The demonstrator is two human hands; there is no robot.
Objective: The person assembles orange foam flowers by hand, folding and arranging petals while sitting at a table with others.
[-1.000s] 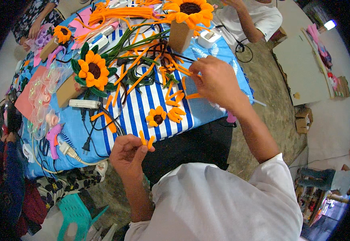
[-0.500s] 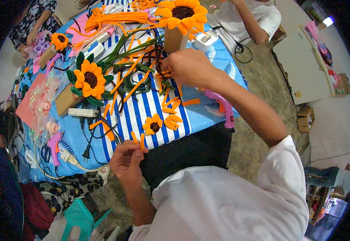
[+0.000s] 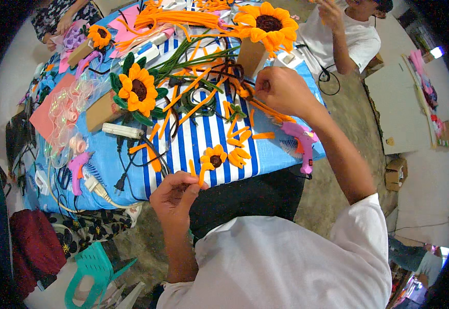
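Near the table's front edge my left hand pinches a bent piece of orange pipe cleaner, its two ends sticking up. Just beyond it lies a small orange flower with a dark brown centre, beside a loose cluster of orange petals. My right hand is closed over the far right of the table, close to a cardboard block topped by a large orange sunflower. Its fingertips are hidden; orange pipe cleaner strands run beneath it.
A pink glue gun lies at the right edge, another at the left. A second sunflower leans on a cardboard block. A white power strip trails cords. A person in white sits across; a green chair stands lower left.
My right hand has moved right and slightly nearer, away from the dark brown strands. The left still pinches the bent orange piece. The view has shifted, and the person across has raised a hand.
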